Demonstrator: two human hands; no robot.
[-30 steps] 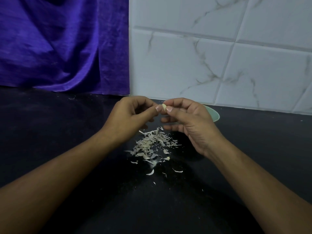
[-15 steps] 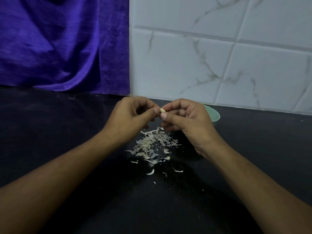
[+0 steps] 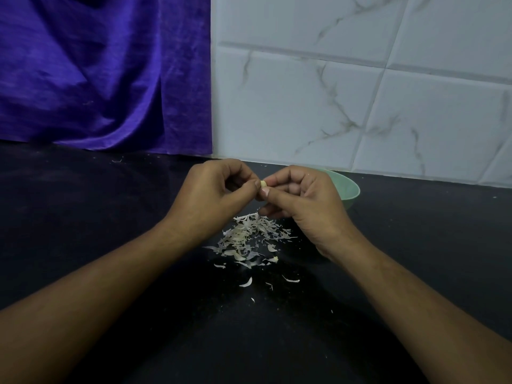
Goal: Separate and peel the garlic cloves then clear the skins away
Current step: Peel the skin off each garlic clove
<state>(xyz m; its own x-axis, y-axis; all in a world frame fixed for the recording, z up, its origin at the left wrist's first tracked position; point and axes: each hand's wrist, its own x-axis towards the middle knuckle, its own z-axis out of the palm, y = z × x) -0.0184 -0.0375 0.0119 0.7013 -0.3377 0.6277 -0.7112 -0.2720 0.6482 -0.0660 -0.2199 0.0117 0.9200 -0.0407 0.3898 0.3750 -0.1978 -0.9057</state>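
Clearly the step in hand is peeling: a small pale garlic clove [image 3: 263,184] is pinched between the fingertips of both hands, held up above the black stone countertop [image 3: 110,245]. The left hand [image 3: 210,195] grips it from one side with thumb and curled forefinger. The right hand [image 3: 304,200] pinches the other side, its thumbnail set near the clove's lower edge. Neither hand is loose — both are closed on the clove. Directly beneath them lies a scattered heap of papery off-white garlic skins [image 3: 249,236], with a few stray flakes nearer the person. Just behind the right hand sits a pale green round bowl [image 3: 347,189]; its inside is hidden from this angle, so I cannot tell what it holds.

To do this well, I judge the left hand should anchor the clove while the right thumbnail lifts a skin edge and draws it along the clove's length, not across it — thin skin is apt to tear into bits when pulled sideways. The clove is small and likely slippery once bare, so a firm but light pinch suits it; squeezing hard could shoot it out. Working right over the heap lets each shred fall among the rest, which should ease the clearing. How much skin is on the clove is too small to tell.
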